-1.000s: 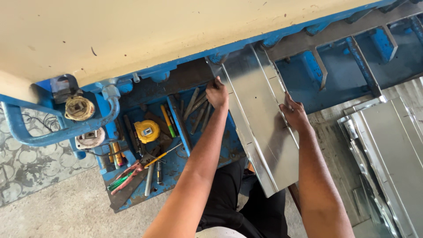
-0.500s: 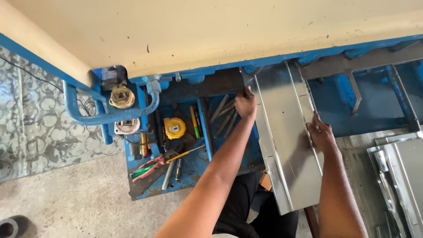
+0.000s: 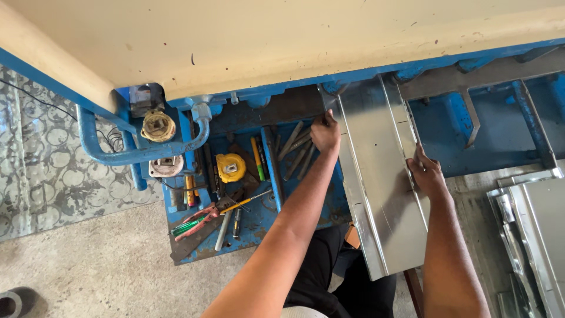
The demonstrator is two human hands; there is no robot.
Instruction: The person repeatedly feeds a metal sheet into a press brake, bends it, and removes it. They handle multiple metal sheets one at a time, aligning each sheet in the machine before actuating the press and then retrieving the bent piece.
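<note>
Left hand (image 3: 325, 133) and right hand (image 3: 426, 174) each grip opposite edges of a folded sheet-metal panel (image 3: 379, 194) beside a blue tool tray (image 3: 259, 221).

The left hand (image 3: 325, 133) and right hand (image 3: 426, 174) grip opposite edges of a folded metal sheet (image 3: 381, 194) on the blue machine (image 3: 500, 126). At nine o'clock from the left hand, a yellow tape measure (image 3: 231, 168) lies among tools.

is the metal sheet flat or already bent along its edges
Bent. The metal sheet shows raised folded lips along both long sides; the left hand and right hand grip them.
</note>
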